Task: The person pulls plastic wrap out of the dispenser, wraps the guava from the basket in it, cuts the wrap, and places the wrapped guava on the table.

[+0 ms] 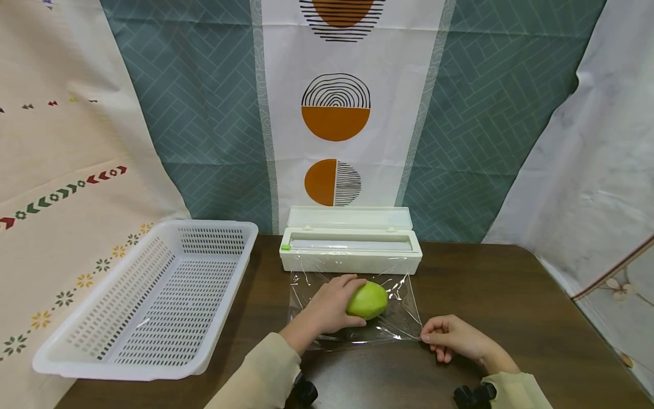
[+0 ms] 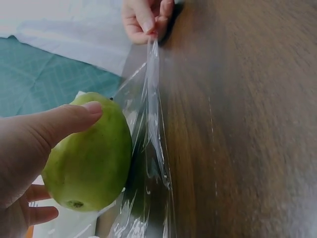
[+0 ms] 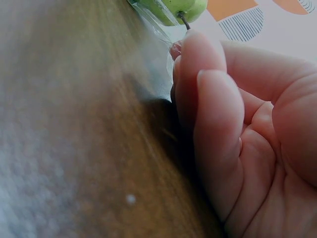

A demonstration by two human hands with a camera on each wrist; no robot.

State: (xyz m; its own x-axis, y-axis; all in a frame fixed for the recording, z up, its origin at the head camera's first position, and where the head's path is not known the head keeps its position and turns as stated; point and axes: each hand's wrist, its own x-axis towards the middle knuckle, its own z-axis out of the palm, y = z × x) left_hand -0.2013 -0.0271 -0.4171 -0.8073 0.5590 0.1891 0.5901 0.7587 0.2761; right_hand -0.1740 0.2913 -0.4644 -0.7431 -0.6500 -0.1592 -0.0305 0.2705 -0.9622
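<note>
A person's left hand (image 1: 331, 305) held a green fruit (image 1: 370, 301) above a sheet of clear plastic wrap (image 1: 401, 319) at a dark wooden table (image 1: 490, 295). The grip was wide, with the thumb laid along one side of the fruit and the fingers spread round the other; whether the fruit touched the wrap could not be told. The fruit's short stem (image 3: 184, 20), seen from the right wrist, pointed toward the person's right hand (image 1: 455, 339). That hand, low beside the table's surface, had a narrow grip, pinching the near right corner of the wrap between thumb and finger, and the sheet's near edge gathered into a crumpled fold that ran from the fingertips past the fruit. The wrap's far edge met the front of a white box (image 1: 352, 263), its lid (image 1: 349, 217) raised at the back and a pale roll (image 1: 352, 245) lying inside. A small green tab (image 1: 286, 247) sat at the box's left end. Well apart to the left stood a white basket (image 1: 117, 370) with slotted walls and floor. Behind the table hung a cloth (image 1: 204, 85) in teal and white, printed with orange half circles and black lines.
</note>
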